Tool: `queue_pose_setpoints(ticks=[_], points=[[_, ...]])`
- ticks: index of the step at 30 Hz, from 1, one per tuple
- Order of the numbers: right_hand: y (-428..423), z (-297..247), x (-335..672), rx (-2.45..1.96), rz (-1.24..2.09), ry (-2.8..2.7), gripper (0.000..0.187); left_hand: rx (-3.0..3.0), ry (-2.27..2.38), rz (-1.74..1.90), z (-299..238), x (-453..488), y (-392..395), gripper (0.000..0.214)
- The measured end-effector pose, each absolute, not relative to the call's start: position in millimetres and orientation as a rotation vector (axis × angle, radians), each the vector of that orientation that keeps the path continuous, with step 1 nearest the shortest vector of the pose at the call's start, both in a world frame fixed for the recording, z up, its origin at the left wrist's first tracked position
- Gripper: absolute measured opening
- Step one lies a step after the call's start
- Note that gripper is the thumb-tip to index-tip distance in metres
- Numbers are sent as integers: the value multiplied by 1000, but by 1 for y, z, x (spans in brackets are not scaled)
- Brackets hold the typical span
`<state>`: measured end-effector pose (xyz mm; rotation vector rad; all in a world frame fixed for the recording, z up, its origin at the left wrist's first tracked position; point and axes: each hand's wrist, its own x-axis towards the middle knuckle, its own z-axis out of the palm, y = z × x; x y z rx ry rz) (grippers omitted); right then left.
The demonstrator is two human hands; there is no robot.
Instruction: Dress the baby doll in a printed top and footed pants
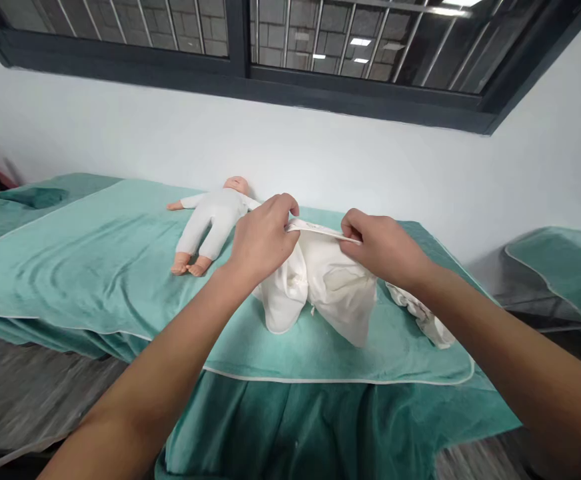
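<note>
Both hands, left hand (263, 237) and right hand (380, 247), pinch the waistband of the white trousers (328, 283), fingertips hidden in the fabric. The right forearm partly covers a crumpled white cloth (423, 317); 1 doll (210, 220) lies beyond.

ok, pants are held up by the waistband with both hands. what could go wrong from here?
1. The left hand and right hand pinch only the top edge of the white baby pants, so a slip could let them sag or drop onto the teal towel.
2. The right forearm passes just over a crumpled white garment near the towel's right edge and might drag it off.
</note>
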<state>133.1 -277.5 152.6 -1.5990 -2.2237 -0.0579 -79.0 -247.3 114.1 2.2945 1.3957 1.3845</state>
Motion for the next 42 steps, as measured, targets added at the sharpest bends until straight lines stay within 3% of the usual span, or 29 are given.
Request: queue_pose_setpoints(ticks=[6, 13, 17, 21, 27, 35, 39, 42], points=[[-279, 166, 152, -1808, -492, -2017, 12, 2546, 1627, 1394, 130, -84, -257, 27], [-281, 157, 178, -1862, -497, -1930, 25, 2329, 1476, 1734, 121, -102, -236, 19], [-283, 147, 188, -1691, -419, -1900, 28, 2155, 1245, 1450, 109, -104, -228, 7], [-275, 139, 206, -1648, -323, -1843, 33, 2292, 1478, 1262, 100, -111, -223, 5], [-273, 132, 226, -1755, -155, -1811, 35, 2452, 2104, 989, 102, -115, -230, 25], [-261, 144, 224, -2054, -139, -1912, 32, 2446, 2225, 684, 117, -119, -224, 41], [-222, 113, 208, -2210, -222, -2011, 33, 2422, 2273, 605, 80, -95, -197, 37], [-205, 57, 178, -2032, -438, -2028, 45, 2509, 2144, 730, 26, -58, -198, 37]])
